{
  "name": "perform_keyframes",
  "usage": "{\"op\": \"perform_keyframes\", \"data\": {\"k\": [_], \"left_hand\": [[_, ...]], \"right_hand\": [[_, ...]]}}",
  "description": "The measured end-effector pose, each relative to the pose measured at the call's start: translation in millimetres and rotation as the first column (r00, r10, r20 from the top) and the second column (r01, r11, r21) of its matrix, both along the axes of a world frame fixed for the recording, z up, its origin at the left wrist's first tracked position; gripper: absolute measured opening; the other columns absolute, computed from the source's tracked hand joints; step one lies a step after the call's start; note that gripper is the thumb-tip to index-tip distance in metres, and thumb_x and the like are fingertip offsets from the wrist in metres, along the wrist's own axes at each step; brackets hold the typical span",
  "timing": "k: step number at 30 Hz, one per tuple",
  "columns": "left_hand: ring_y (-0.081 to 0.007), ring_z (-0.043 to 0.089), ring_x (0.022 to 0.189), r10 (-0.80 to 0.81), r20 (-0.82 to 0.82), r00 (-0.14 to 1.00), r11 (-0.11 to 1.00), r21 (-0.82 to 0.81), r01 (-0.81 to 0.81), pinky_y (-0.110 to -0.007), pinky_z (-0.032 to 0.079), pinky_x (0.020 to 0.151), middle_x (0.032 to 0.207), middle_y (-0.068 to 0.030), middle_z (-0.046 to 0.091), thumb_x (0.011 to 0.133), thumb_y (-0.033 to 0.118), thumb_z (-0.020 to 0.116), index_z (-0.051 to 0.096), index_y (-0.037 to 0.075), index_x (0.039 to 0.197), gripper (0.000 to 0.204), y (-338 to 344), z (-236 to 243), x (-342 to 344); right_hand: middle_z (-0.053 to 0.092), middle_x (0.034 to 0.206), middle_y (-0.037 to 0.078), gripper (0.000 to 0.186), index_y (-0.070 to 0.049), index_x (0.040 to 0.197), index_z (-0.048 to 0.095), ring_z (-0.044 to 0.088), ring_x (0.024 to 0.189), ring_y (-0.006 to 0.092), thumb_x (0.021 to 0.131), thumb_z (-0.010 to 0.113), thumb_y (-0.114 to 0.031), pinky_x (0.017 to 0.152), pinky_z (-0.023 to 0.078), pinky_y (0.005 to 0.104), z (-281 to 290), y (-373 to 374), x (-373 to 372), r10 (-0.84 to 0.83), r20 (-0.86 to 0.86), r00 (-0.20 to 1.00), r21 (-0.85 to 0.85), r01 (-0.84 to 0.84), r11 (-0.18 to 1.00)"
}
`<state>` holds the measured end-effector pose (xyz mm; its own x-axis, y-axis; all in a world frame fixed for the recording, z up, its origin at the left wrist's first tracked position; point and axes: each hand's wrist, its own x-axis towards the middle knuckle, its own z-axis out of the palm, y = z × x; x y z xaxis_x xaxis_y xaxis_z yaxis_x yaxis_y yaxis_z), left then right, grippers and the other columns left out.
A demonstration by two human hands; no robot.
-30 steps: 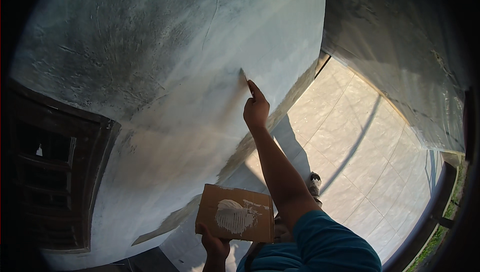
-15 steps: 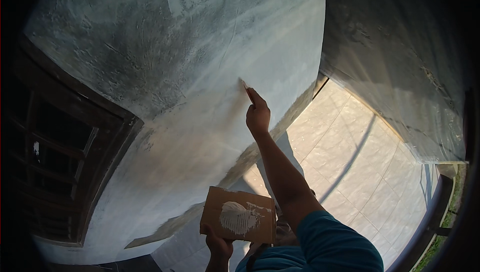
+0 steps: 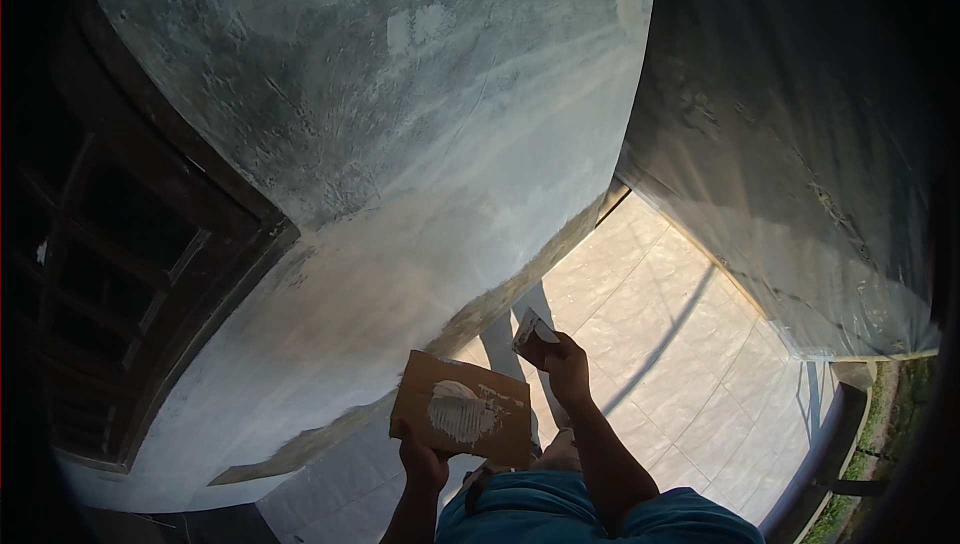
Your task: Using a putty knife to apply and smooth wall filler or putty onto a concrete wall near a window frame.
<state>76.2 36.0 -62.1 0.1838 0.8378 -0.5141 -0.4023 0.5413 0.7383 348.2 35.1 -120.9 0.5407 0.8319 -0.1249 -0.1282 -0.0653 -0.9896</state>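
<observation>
Holding white paste (image 3: 460, 412) on cardboard (image 3: 412, 412)

The left hand (image 3: 422, 461) grips the cardboard's near left corner, thumb on top; its fingers underneath are hidden. The right hand (image 3: 569, 370) is closed on, and partly hides, a flat scraper (image 3: 533, 338) just beside the cardboard. Leftward, a dark window frame (image 3: 222, 296) is lost in shadow.

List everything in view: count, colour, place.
Wall: 1, patchy grey-white, centre.
Paned frame: 1, dark brown, far left.
Sheet: 1, dark grey, upper right.
Floor: 1, pale tiled, alongside wall.
Rail: 1, dark, lower right.
Grass: 1 strip, green, lower right edge.
Board: 1, brown, lower centre.
Paste: 1 patch, white, on board.
Scraper: 1, dark and white, lower centre.
Shirt: 1, blue, bottom edge.
Left hand: 1, bare, holding board.
Right hand: 1, bare, holding scraper.
</observation>
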Motion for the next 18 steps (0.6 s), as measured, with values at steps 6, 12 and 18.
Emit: {"op": "perform_keyframes", "data": {"k": [6, 12, 18], "left_hand": [[-0.026, 0.049, 0.123, -0.084, 0.223, 0.971, 0.996, 0.053, 0.073, -0.043, 0.045, 0.098, 0.135, -0.0073, 0.049, 0.093, 0.066, 0.035, 0.034, 0.014, 0.143, 0.072, 17, 15, 42], [-0.0241, 0.054, 0.117, -0.146, 0.412, 0.899, 0.989, 0.094, 0.118, -0.041, 0.048, 0.093, 0.129, -0.009, 0.053, 0.096, 0.058, 0.039, 0.038, 0.008, 0.139, 0.065, 41, 52, 99], [-0.0244, 0.058, 0.111, -0.174, 0.452, 0.875, 0.981, 0.155, 0.115, -0.041, 0.05, 0.09, 0.122, -0.0104, 0.057, 0.096, 0.039, 0.048, 0.041, 0.005, 0.135, 0.052, 52, 48, 151]], "right_hand": [[0.065, 0.103, 0.015, 0.037, 0.006, 0.115, 0.055, 0.065, 0.096, 0.0238, 0.078, 0.052, 0.005, 0.085, 0.054, 0.0355, 61, -57, 25, -0.087, -0.542, 0.836, 0.028, 0.122, 0.992], [0.064, 0.106, 0.014, 0.026, 0.004, 0.114, 0.055, 0.063, 0.098, 0.0221, 0.09, 0.059, -0.005, 0.087, 0.052, 0.0351, 145, -43, 70, -0.123, -0.375, 0.919, 0.262, 0.232, 0.937], [0.066, 0.103, 0.01, 0.024, 0.004, 0.111, 0.058, 0.063, 0.095, 0.0175, 0.089, 0.062, -0.005, 0.086, 0.051, 0.0319, 183, -25, 120, 0.032, -0.294, 0.955, 0.311, 0.064, 0.948]]}}
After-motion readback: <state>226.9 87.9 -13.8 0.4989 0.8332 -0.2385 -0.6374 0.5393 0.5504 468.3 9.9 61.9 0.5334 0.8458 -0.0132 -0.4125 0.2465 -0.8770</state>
